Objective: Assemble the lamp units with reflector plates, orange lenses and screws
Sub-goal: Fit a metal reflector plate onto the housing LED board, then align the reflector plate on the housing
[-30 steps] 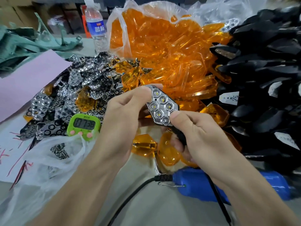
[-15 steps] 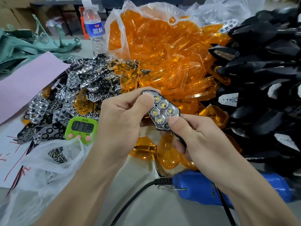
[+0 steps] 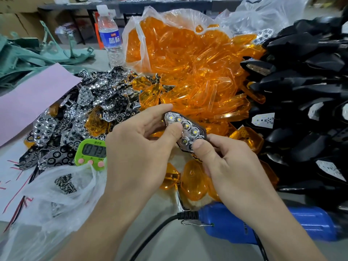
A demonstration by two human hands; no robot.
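The grey bench [image 3: 178, 247] carries a bagged heap of clear orange lenses [image 3: 197, 59] and a pile of black plastic housings [image 3: 305, 87]. Above it, in front of the lenses, the left hand [image 3: 135, 153] and right hand [image 3: 231, 170] each have a closed grip on opposite ends of one black lamp unit [image 3: 188, 129]. Since half a second ago the unit has swung to slant down rightward. The left thumb [image 3: 174, 131] has slid from its edge onto the middle of the chrome honeycomb reflector plate [image 3: 194, 132]. Likely the plate is being pressed home; a lens comes next.
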